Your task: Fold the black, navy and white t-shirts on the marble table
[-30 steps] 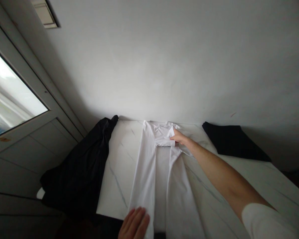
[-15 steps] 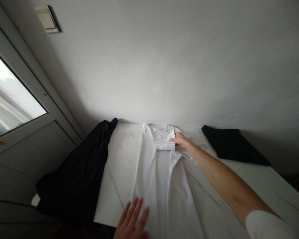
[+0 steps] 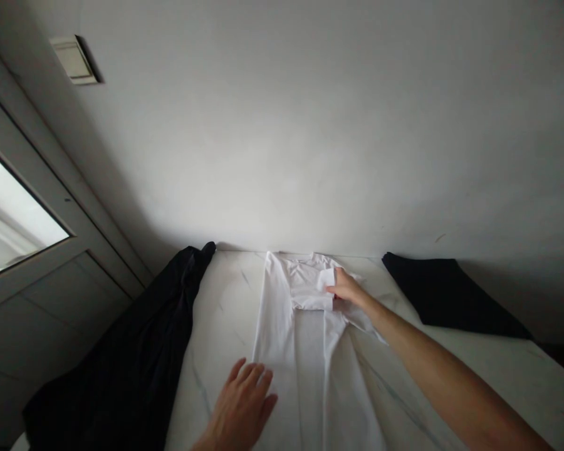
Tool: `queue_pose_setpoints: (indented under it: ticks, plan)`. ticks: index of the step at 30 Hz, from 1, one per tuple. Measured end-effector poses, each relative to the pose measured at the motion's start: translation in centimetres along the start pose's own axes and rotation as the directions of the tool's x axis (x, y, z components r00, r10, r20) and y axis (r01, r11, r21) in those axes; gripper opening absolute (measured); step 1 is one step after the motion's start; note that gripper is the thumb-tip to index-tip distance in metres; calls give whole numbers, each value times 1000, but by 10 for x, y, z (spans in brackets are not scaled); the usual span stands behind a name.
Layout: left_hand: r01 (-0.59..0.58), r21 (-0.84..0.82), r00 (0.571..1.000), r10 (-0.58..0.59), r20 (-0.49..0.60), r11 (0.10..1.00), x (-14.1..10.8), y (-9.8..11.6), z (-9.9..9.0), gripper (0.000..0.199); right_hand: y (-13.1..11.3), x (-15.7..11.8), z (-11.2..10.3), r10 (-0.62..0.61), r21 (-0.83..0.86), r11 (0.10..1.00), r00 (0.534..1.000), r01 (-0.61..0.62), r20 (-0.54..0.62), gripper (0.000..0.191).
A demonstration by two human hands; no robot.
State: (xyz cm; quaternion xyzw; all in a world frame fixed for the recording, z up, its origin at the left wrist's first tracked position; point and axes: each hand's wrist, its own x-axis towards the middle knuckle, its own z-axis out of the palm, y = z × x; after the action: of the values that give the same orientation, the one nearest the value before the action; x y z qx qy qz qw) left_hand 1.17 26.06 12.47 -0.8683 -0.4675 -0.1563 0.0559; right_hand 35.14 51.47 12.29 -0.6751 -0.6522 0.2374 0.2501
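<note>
A white garment (image 3: 275, 338), which looks like a long-sleeved shirt, lies lengthwise on the marble-patterned table (image 3: 225, 307), its far end near the wall. A white strip like a sleeve is folded across its upper part. My right hand (image 3: 345, 287) pinches the end of this strip at the garment's right side, fingers partly hidden by the cloth. Nearer to me, my left hand (image 3: 244, 398) is over the garment's left edge, palm down, fingers loosely extended and holding nothing. Whether it touches the cloth I cannot tell.
Black clothing (image 3: 122, 357) drapes over the table's left side, beside a door (image 3: 28, 269) with a glass pane. A folded black cloth (image 3: 455, 294) lies at the back right. The wall (image 3: 291, 125) rises directly behind the table and carries a switch (image 3: 75, 59).
My left hand has moved forward along the garment's left edge, with its fingers curling slightly. My right hand still grips the sleeve-like strip. The view has tilted up a little.
</note>
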Motion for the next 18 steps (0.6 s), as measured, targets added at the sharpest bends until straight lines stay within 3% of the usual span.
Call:
queue_pose_setpoints:
  ticks: [2, 4, 7, 10, 14, 18]
  plan:
    - [74, -28, 995, -72, 64, 997, 43, -23, 5, 31, -6, 0, 0, -56, -210, 977, 991, 30, -118, 63]
    - [97, -21, 988, -94, 119, 995, 100, -53, 14, 37, -21, 1, 6, -218, -338, 928, 965, 158, -145, 53]
    - [147, -23, 971, -140, 195, 989, 191, -97, 37, 46, -52, 6, 28, -444, -324, 840, 895, 435, 48, 39]
    - [224, -15, 937, -211, 277, 974, 251, -130, 63, 53, -80, 10, 55, -519, -256, 794, 834, 552, 189, 45]
    - [291, -2, 897, -272, 349, 957, 266, -155, 87, 58, -91, 10, 76, -449, -272, 804, 839, 529, 307, 65]
    - [310, 5, 902, -296, 314, 951, 262, -162, 95, 56, -87, 7, 77, -412, -267, 812, 834, 519, 367, 71]
